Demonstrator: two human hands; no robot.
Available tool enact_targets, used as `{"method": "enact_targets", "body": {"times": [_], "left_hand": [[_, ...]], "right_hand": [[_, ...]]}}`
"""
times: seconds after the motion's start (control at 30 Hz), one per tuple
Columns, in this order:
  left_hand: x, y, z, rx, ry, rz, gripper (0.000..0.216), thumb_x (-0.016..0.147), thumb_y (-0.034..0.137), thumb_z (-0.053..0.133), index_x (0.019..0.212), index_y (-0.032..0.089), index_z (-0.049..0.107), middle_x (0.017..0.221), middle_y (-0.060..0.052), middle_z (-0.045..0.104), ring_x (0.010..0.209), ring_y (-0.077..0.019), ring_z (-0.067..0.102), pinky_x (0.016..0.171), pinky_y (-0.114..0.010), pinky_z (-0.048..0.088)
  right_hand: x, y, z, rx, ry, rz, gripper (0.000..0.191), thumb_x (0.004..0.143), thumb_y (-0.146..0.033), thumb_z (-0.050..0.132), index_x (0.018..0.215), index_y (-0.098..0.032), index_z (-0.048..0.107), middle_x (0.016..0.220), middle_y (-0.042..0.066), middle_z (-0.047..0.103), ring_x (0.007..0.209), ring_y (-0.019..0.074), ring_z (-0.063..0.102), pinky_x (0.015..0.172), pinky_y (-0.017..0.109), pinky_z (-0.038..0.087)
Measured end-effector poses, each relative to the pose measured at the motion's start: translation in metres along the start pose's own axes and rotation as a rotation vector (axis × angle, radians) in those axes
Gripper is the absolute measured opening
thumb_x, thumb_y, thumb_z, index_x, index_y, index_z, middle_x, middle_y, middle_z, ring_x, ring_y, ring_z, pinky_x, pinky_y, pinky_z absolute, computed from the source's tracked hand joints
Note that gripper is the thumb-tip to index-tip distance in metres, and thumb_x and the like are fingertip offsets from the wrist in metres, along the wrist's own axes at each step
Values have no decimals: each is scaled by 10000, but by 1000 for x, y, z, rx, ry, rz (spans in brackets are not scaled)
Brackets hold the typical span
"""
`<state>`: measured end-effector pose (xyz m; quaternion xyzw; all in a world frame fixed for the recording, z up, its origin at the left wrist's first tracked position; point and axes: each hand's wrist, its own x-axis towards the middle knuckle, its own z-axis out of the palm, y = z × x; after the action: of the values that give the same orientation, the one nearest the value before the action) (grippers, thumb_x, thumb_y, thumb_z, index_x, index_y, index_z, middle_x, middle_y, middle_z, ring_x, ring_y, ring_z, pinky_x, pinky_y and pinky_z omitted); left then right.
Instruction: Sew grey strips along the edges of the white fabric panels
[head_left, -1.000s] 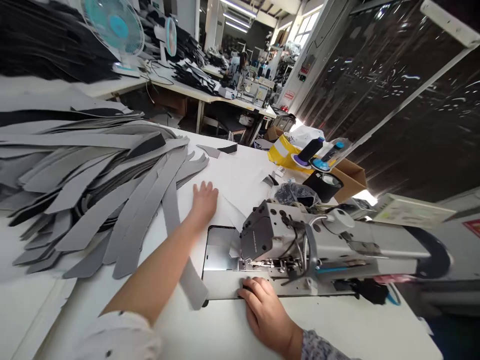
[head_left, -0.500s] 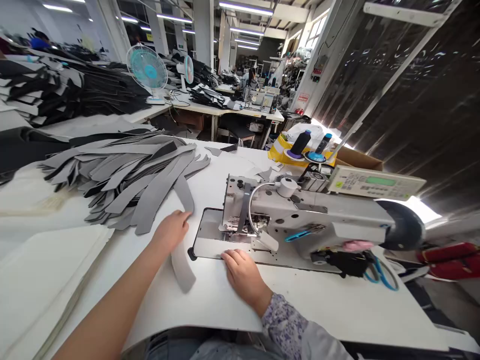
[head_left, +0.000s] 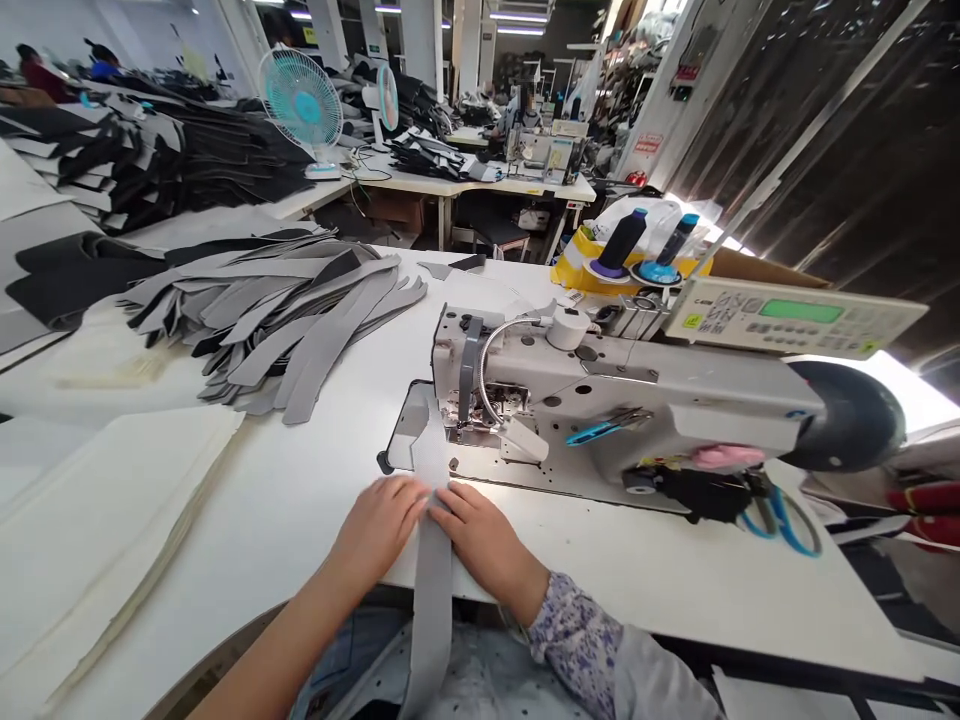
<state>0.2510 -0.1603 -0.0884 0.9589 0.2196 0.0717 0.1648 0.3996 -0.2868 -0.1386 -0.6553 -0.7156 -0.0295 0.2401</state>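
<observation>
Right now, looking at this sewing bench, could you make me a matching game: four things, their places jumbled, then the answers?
Things:
1. Grey strip
2. Blue-handled scissors
3. Black thread cone
4. Teal desk fan

Places:
A. Below the handwheel, at the machine's right end
B. On a farther table
C. Under the left hand and right hand
D. Upright on a stand behind the sewing machine

Pairs: 1-C, 2-A, 3-D, 4-B
</observation>
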Motion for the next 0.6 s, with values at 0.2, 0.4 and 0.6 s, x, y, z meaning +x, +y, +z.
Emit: {"method": "enact_targets", "body": {"times": [0.2,0.4,0.6], "left_hand": [[64,-19,32,186,253,98,385,966,268,373,1278,189,586,1323,-90,589,1228,-236,506,1074,-418,400],[83,-20,32,158,202,109,400,960,233,360,1289,183,583,1333,-85,579,1240,-239,496,1098,-414,387],[59,-10,33,137,199,181,406,967,230,346,1300,171,571,1328,-88,583,1263,-227,478,1115,-414,374]], "right_hand": [[18,7,1,2,43,113,414,893,-24,516,1280,-154,585,1296,114,597,1242,249,507,1051,439,456],[27,15,3,-20,37,150,475,854,24,486,1305,-102,567,1315,161,579,1258,268,492,1058,465,444],[-1,-2,4,-41,8,149,448,872,2,490,1296,-119,568,1344,149,561,1278,268,482,1055,470,450]]}}
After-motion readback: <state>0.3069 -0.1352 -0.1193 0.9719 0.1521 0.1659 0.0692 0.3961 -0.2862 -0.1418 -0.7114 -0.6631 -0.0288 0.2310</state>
